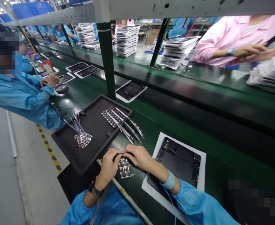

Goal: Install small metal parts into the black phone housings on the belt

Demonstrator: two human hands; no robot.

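Note:
Both hands meet over a small panel of circuit boards near the bench's front edge. My left hand pinches its upper left end between thumb and fingers. My right hand is closed at the same end from the other side; its fingertips nearly touch the left ones. The panel's lower part shows below my fingers. Right of it, a black tablet housing lies on a white sheet, partly under my right forearm.
A black tray at left holds a bundle of boards with pale strips and a gridded board sheet. Some strips overhang its edge. A green post rises behind. Co-workers sit left and across; paper stacks stand at the back.

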